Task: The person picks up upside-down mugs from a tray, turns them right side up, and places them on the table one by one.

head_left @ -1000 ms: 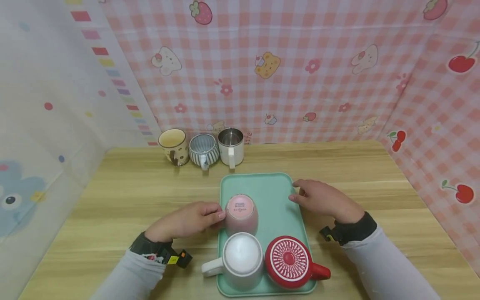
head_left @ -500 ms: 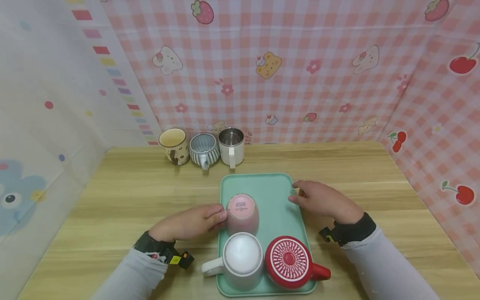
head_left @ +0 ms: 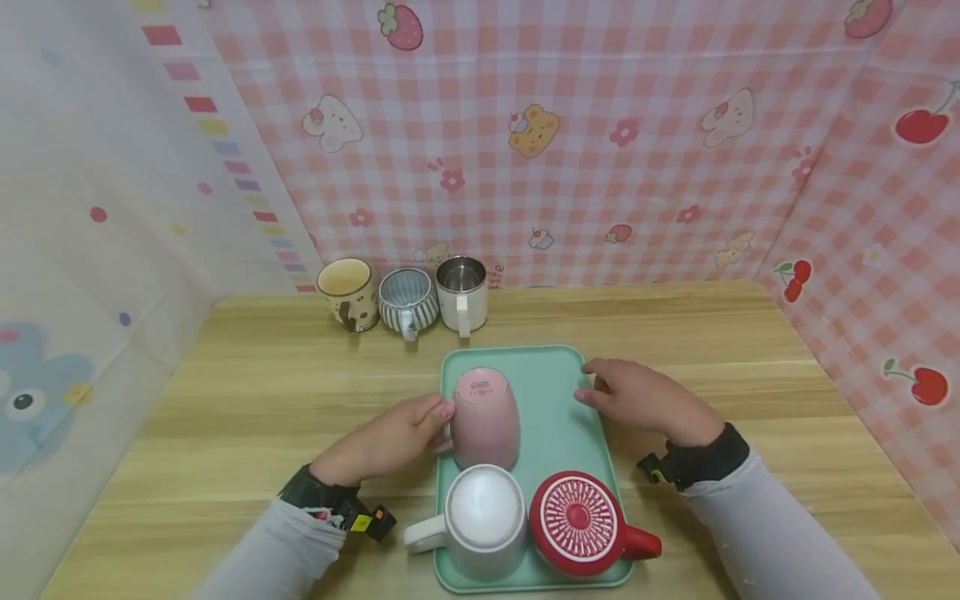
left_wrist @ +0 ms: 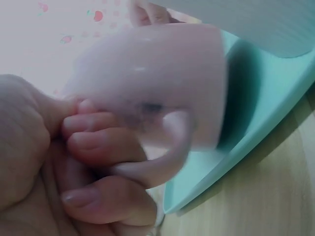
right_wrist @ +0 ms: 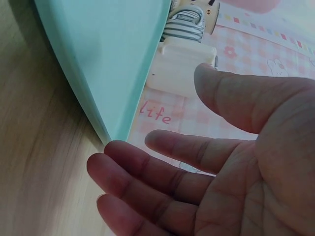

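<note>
My left hand (head_left: 393,437) grips the handle of a pink mug (head_left: 486,425), the fingers curled round it. The mug is upside down and tilted, its base facing up and away, over the left side of a mint-green tray (head_left: 547,375). In the left wrist view the mug handle (left_wrist: 167,157) passes between the fingers, and a shadow lies on the tray beside the rim. My right hand (head_left: 637,396) is at the tray's right edge, holding nothing. Its fingers (right_wrist: 142,162) are relaxed, close to a tray corner in the right wrist view.
A white mug (head_left: 486,508) and a red mug (head_left: 576,517) stand upside down at the tray's near end, handles jutting past its sides. Along the back wall are a cream spotted mug (head_left: 347,292), a blue-striped cup (head_left: 408,300) and a white steel-lined mug (head_left: 462,296), all upright.
The pink mug has risen and tilted, showing more of its side. My left hand has shifted slightly right and away from me with it. The right hand stays in place.
</note>
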`<state>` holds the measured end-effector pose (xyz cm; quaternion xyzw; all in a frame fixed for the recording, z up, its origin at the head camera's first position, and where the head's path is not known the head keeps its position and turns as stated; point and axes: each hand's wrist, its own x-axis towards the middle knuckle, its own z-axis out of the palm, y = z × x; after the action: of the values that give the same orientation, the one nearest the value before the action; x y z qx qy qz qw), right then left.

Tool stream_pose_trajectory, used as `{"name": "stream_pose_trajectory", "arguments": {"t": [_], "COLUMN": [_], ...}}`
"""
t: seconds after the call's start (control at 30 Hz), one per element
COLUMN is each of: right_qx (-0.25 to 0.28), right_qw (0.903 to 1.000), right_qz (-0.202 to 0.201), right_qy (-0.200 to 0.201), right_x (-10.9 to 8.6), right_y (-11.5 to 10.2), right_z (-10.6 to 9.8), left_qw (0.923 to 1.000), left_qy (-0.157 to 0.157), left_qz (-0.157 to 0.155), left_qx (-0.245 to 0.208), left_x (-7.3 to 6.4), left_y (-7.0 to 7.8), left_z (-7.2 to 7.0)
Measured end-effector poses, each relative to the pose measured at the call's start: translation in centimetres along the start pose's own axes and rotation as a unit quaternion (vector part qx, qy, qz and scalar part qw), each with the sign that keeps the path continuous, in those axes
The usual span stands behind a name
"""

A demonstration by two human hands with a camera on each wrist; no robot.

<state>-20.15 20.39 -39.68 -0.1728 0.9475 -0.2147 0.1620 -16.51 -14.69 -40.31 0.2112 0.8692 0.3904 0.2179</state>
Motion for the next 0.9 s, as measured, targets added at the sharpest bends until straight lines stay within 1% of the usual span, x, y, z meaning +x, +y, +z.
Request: {"name": "stream_pose_trajectory", "arguments": {"t": [0.07,0.13,0.27,0.33,0.4,0.47,0.53,0.6,0.7,0.77,0.83,0.9], "right_qx": [0.001,0.002,0.007,0.008,0.009,0.008,0.009,0.010,0.012,0.013,0.017,0.020], "right_qw": [1.0000,1.0000,0.9999,0.9999,0.9999,0.9999,0.9999,0.9999,0.9999,0.9999,0.9998,0.9998], "right_qz": [0.000,0.001,0.003,0.004,0.004,0.005,0.007,0.008,0.007,0.005,0.003,0.002], "right_qy": [0.005,0.007,0.008,0.009,0.010,0.009,0.007,0.005,0.004,0.005,0.006,0.006], "right_x": [0.0,-0.1,-0.1,-0.1,-0.1,-0.1,-0.1,-0.1,-0.2,-0.2,-0.2,-0.2], "right_y": [0.0,-0.1,-0.1,0.0,0.0,0.0,-0.1,-0.1,-0.1,-0.2,-0.2,-0.2], "right_z": [0.0,-0.1,-0.1,-0.1,-0.1,-0.2,-0.2,-0.2,-0.2,-0.2,-0.2,-0.2], "left_qw": [0.9997,0.9991,0.9960,0.9913,0.9830,0.9697,0.9538,0.9388,0.9156,0.8984,0.8797,0.8585], "left_qy": [0.017,0.027,0.047,0.059,0.065,0.066,0.060,0.056,0.043,0.034,0.017,-0.002], "left_qz": [-0.010,-0.019,-0.031,-0.038,-0.047,-0.057,-0.064,-0.067,-0.060,-0.053,-0.043,-0.035], "left_qx": [-0.010,-0.026,-0.069,-0.111,-0.165,-0.228,-0.287,-0.333,-0.395,-0.435,-0.473,-0.512], "left_x": [0.1,0.3,0.6,0.8,1.1,1.3,1.5,1.7,1.9,2.1,2.3,2.6], "left_y": [0.1,0.1,0.4,0.8,1.3,1.8,2.3,2.9,3.7,4.2,4.8,5.4], "left_z": [0.1,0.3,0.3,0.2,0.0,-0.3,-0.7,-1.1,-1.6,-1.8,-1.9,-2.0]}}
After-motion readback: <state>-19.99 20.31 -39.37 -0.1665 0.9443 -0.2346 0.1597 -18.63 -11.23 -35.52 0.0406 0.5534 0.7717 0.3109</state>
